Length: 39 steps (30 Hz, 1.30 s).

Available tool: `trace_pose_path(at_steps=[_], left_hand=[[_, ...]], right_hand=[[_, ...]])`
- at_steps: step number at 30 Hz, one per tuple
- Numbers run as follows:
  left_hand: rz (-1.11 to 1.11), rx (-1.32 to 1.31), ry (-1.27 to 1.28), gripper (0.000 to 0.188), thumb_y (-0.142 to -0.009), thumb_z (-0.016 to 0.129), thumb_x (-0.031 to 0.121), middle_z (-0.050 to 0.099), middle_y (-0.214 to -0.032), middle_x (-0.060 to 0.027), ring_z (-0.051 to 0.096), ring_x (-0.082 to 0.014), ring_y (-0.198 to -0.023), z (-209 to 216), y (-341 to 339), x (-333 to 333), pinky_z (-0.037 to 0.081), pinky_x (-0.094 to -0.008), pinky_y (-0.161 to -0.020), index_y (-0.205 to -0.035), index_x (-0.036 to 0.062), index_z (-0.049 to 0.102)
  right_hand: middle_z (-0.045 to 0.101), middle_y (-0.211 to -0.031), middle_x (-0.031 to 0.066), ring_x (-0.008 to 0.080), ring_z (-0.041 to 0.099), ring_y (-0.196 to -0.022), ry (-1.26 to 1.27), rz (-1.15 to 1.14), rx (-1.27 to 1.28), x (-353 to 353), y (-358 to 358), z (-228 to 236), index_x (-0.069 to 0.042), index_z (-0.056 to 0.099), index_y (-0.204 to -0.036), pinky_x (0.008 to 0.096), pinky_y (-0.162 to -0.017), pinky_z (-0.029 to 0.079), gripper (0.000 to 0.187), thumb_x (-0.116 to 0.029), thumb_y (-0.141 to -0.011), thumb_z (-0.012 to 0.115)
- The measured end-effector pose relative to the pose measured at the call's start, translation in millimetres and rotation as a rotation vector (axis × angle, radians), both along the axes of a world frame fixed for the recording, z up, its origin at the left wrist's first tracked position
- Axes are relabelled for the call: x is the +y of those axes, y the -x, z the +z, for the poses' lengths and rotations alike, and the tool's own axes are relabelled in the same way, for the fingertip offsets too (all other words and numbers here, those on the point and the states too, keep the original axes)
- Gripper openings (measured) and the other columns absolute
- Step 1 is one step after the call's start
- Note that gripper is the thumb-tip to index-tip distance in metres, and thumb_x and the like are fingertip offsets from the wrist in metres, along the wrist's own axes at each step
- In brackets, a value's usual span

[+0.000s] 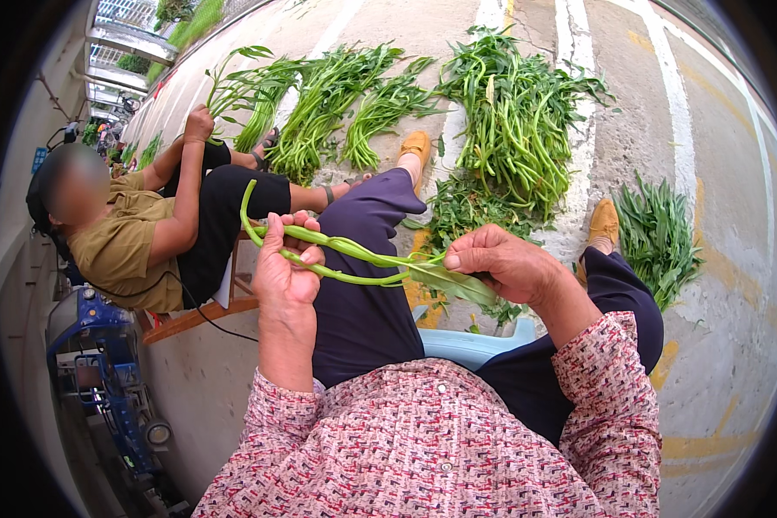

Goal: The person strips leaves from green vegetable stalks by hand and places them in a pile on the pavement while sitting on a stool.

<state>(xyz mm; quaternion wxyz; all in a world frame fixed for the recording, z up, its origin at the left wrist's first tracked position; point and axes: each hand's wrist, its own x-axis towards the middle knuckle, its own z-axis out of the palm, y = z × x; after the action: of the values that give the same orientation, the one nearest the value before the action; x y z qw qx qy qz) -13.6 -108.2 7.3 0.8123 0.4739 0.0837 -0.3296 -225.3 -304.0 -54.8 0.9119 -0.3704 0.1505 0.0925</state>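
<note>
Evidently, the green stems [354, 251] were suspended between the person's two hands, above the lap and in front of the dark trousers [363, 293]. The left hand [289, 259] was turned palm up, its fingers partly curled and its thumb raised; it had a loose hold on the stems, one of which bent upward beyond the fingers. The right hand [509, 269] was nearly closed, thumb against forefinger, pinching the stems' leafy end, where a long leaf [451, 281] hung below the fingertips (the remaining fingers were partly hidden).

On the pavement ahead lay a large heap of leafy stems [520, 121], with loose leaves [462, 214] at its near side, between the person's tan shoes. A smaller leafy pile [659, 242] lay just beside the right shoe [605, 221]. Further bundles [319, 121] were spread out to the left of the large heap.

A pale blue stool [470, 344] showed beneath the person. To the left, a seated co-worker [134, 237] in an olive shirt gripped a leafy sprig [224, 86]. A blue vehicle [104, 380] stood behind.
</note>
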Motion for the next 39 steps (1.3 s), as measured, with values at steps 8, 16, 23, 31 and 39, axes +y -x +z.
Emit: trace_pose_path(at_steps=[8,16,23,31,39], left_hand=[[0.058,0.061,-0.007,0.024,-0.091,0.056,0.03,0.065,-0.088,-0.0093,0.064,-0.0214,-0.079,-7,-4,6,0.041,-0.0224,-0.042,-0.089,0.0056,0.055],[0.13,0.058,-0.008,0.024,-0.091,0.055,0.029,0.065,-0.089,-0.0101,0.064,-0.0221,-0.08,-4,-11,12,0.041,-0.0217,-0.042,-0.09,0.0049,0.057],[0.183,-0.003,-0.046,0.024,-0.09,0.056,0.029,0.065,-0.09,-0.0108,0.064,-0.0231,-0.081,-6,-17,18,0.041,-0.0227,-0.043,-0.09,0.0045,0.057],[0.164,-0.143,-0.078,0.022,-0.09,0.057,0.028,0.066,-0.09,-0.0104,0.065,-0.0228,-0.082,-4,-11,16,0.042,-0.026,-0.046,-0.09,0.006,0.057],[0.136,-0.19,-0.013,0.022,-0.089,0.059,0.027,0.066,-0.091,-0.011,0.065,-0.0225,-0.081,-4,-9,10,0.043,-0.025,-0.046,-0.089,0.0049,0.058]], right_hand=[[0.061,-0.069,0.0025,0.01,0.057,-0.057,-0.094,-0.112,0.058,3,-7,2,-0.002,0.064,-0.079,0.0229,-0.05,0.046,0.021,-0.022,-0.085,0.064],[0.062,-0.072,0.0044,0.0106,0.057,-0.061,-0.061,-0.032,0.053,0,-6,-3,-0.002,0.064,-0.079,0.0217,-0.054,0.045,0.02,-0.021,-0.08,0.07],[0.061,-0.068,0.0006,0.007,0.052,-0.055,-0.019,0.014,0.036,0,-3,-22,-0.003,0.063,-0.079,0.0194,-0.05,0.04,0.01,-0.011,-0.078,0.069],[0.054,-0.062,-0.0025,0.0025,0.04,-0.047,0.136,0.019,0.023,-17,5,-13,-0.005,0.062,-0.079,0.0186,-0.043,0.029,0.011,-0.015,-0.083,0.064],[0.056,-0.065,-0.0034,0.0013,0.042,-0.051,0.317,0.076,-0.006,-29,19,6,-0.001,0.065,-0.087,0.0177,-0.046,0.032,0.017,-0.016,-0.08,0.069]])
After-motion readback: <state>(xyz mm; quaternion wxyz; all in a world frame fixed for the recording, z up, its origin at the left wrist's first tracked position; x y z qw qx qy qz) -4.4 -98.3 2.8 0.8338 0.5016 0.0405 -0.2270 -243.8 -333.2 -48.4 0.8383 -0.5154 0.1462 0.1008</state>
